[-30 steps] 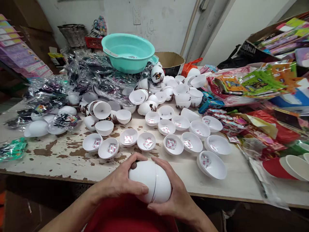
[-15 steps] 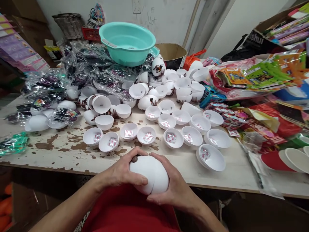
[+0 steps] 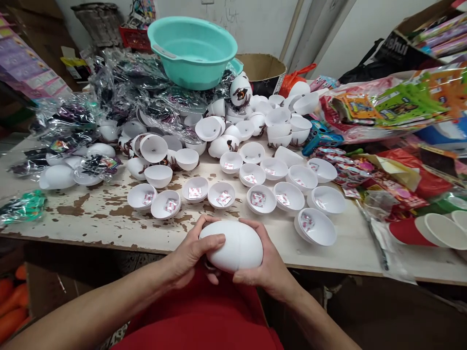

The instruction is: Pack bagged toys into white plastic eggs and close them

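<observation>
Between my two hands, just in front of the table's near edge, is a white plastic egg (image 3: 233, 245) lying on its side. A seam runs round it, and its halves sit together. My left hand (image 3: 195, 248) wraps the left end, thumb on top. My right hand (image 3: 264, 257) grips the right end, fingers over the far side and thumb underneath. Beyond them stand white egg halves, open side up, with small pink-and-white packets inside; the nearest are one egg half (image 3: 222, 203) straight ahead and another egg half (image 3: 321, 236) at the right.
A turquoise basin (image 3: 204, 73) rests on clear-wrapped dark packages (image 3: 127, 82) at the back left. More egg halves and printed eggs (image 3: 241, 92) crowd the table's middle. Colourful bags (image 3: 404, 104) and paper cups (image 3: 438, 231) lie at the right. The worn tabletop (image 3: 83, 228) ends just before me.
The egg has turned from tilted to nearly level, and the gap at its seam has closed. Both hands have kept hold of it, and the view has tipped slightly downward.
</observation>
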`<state>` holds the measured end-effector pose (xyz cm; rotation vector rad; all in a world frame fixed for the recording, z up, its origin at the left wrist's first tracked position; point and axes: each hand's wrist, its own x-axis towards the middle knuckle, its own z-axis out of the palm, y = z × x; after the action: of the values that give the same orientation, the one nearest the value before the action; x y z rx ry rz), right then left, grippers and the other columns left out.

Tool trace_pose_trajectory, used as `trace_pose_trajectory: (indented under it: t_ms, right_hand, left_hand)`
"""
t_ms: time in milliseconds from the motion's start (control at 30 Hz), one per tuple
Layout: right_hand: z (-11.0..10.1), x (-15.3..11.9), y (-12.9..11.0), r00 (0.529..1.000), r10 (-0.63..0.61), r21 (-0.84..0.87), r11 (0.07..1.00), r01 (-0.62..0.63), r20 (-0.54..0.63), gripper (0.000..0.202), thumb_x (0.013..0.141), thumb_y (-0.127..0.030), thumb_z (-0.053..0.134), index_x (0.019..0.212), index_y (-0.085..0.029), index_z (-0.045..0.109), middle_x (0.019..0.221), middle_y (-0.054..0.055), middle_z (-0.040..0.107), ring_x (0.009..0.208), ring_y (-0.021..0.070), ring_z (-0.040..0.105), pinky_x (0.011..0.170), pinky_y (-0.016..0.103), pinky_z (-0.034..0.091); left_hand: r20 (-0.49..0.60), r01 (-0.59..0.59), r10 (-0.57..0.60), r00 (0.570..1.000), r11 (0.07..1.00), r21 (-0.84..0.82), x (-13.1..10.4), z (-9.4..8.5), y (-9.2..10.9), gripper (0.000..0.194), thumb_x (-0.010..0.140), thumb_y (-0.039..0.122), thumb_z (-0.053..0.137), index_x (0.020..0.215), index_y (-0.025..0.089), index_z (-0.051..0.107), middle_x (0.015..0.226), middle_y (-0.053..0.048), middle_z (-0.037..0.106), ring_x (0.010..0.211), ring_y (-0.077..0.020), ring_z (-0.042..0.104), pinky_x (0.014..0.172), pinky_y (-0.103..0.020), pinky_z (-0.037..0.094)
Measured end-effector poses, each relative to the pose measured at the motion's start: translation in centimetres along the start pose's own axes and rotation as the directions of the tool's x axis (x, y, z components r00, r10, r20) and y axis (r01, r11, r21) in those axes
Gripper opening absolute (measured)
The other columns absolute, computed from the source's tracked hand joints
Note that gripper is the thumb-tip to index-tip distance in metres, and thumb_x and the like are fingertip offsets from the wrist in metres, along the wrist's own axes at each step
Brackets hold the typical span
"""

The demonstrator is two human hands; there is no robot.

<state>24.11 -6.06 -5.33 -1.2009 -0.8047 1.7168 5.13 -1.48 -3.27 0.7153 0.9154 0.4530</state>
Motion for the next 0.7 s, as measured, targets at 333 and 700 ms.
trace_pose_trajectory:
  t_ms: [333, 700]
  right_hand:
    - [0.4, 0.2, -0.2, 1.000, 0.029, 0.030, 0.999, -0.029, -0.005, 0.088, 0.053, -0.035, 0.093, 0.119, -0.026, 0.035, 0.103, 0.005, 0.066, 0.075, 0.0246, 0.072, 0.052, 0.028, 0.059]
    - [0.0, 1.3, 1.7, 0.965, 0.252, 0.260, 0.930, -0.261, 0.066, 0.085, 0.076, -0.078, 0.059, 0.133, -0.017, 0.040, 0.094, 0.012, 0.071, 0.065, 0.0203, 0.072, 0.048, 0.025, 0.060]
  left_hand:
    - [-0.140, 0.064, -0.066, 0.988, 0.998, -0.018, 0.1, 1.3, -0.6, 0.060, 0.079, 0.064, 0.060, 0.120, 0.027, 0.037, 0.079, -0.001, 0.060, 0.048, -0.0124, 0.055, 0.036, -0.020, 0.045]
    - [0.000, -0.208, 0.242, 0.970, 0.836, 0.508, 2.4, -1.9, 1.1, 0.072, 0.068, 0.046, 0.079, 0.130, 0.026, 0.050, 0.101, -0.003, 0.064, 0.092, -0.0212, 0.060, 0.080, -0.032, 0.051]
